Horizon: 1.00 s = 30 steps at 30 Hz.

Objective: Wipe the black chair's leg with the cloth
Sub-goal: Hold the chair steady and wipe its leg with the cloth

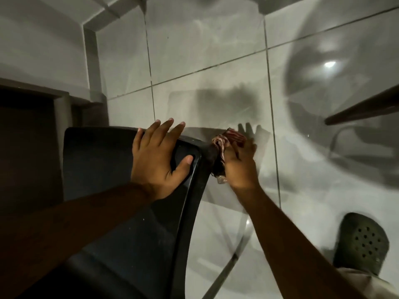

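I see the black chair [121, 169], glossy dark plastic, below me with its seat edge curving toward the tiled floor [216, 87]. My left hand [159, 156] lies flat on its corner, fingers spread wide. My right hand [239, 165] grips the crumpled reddish striped cloth [222, 145] against the leg [212, 156], which runs down from that corner, mostly hidden.

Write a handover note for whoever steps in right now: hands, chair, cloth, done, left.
Left hand: flat and open on the corner of the black chair, steadying it, holding nothing.
Right hand: closed on the cloth, pressing it against the chair leg just below that corner.
Done: cloth is on the leg, near its top.
Left: the lower leg is out of sight below the seat; how much is already wiped cannot be told. Probably work down to the tile floor.
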Each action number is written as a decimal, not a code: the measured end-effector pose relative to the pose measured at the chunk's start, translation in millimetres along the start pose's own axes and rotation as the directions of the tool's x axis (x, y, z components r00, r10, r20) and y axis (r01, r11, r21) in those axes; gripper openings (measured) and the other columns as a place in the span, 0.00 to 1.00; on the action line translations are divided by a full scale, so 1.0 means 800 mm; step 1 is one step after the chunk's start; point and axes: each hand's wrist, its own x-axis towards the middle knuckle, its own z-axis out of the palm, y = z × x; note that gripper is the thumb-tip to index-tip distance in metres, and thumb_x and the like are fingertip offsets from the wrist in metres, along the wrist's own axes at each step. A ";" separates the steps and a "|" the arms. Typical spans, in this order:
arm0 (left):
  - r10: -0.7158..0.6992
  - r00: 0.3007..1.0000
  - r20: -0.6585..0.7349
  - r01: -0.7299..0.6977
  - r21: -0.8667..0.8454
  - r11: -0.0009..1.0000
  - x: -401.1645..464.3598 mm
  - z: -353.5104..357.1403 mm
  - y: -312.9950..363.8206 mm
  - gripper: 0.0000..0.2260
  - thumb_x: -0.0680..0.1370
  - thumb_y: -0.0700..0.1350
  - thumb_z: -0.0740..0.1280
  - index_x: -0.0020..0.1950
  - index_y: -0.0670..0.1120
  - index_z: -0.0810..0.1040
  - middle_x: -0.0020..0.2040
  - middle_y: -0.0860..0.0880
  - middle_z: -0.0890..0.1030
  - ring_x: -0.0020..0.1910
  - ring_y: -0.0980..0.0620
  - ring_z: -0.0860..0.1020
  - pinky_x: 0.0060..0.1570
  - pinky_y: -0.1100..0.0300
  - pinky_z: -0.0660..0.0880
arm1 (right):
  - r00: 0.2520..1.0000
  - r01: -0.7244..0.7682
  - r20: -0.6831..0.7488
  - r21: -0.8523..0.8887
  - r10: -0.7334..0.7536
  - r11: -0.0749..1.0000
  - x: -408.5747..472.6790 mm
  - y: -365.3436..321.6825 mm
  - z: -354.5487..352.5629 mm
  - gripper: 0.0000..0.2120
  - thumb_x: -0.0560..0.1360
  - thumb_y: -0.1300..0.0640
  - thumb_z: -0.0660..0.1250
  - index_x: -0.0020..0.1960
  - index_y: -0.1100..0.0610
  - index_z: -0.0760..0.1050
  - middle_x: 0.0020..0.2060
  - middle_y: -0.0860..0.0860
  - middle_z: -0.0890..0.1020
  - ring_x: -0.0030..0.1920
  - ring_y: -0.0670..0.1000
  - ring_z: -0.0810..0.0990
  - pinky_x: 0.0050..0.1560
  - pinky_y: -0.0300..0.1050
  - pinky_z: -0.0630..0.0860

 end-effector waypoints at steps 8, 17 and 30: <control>-0.043 0.999 -0.024 0.043 0.022 0.999 0.002 0.004 0.006 0.36 0.73 0.66 0.51 0.77 0.49 0.60 0.79 0.44 0.61 0.79 0.43 0.56 0.76 0.38 0.51 | 0.981 -0.139 -0.032 0.574 0.192 0.807 -0.001 0.011 0.047 0.35 0.81 0.48 0.58 0.82 0.52 0.44 0.78 0.56 0.63 0.74 0.53 0.67 0.75 0.53 0.63; -0.180 0.977 -0.112 0.174 -0.067 0.983 0.002 0.015 0.020 0.43 0.74 0.74 0.43 0.80 0.46 0.51 0.81 0.45 0.52 0.81 0.47 0.47 0.78 0.40 0.48 | 0.911 -0.299 0.039 0.750 0.411 0.590 0.087 0.058 0.024 0.17 0.83 0.45 0.52 0.58 0.53 0.75 0.52 0.54 0.81 0.47 0.52 0.81 0.38 0.43 0.80; -0.163 0.980 -0.118 0.154 -0.075 0.985 -0.002 0.014 0.024 0.36 0.75 0.64 0.50 0.79 0.44 0.56 0.80 0.45 0.59 0.80 0.46 0.53 0.77 0.38 0.50 | 0.911 -0.303 0.038 0.736 0.410 0.606 0.026 0.021 0.033 0.16 0.82 0.51 0.55 0.65 0.55 0.74 0.47 0.52 0.83 0.39 0.45 0.82 0.34 0.36 0.75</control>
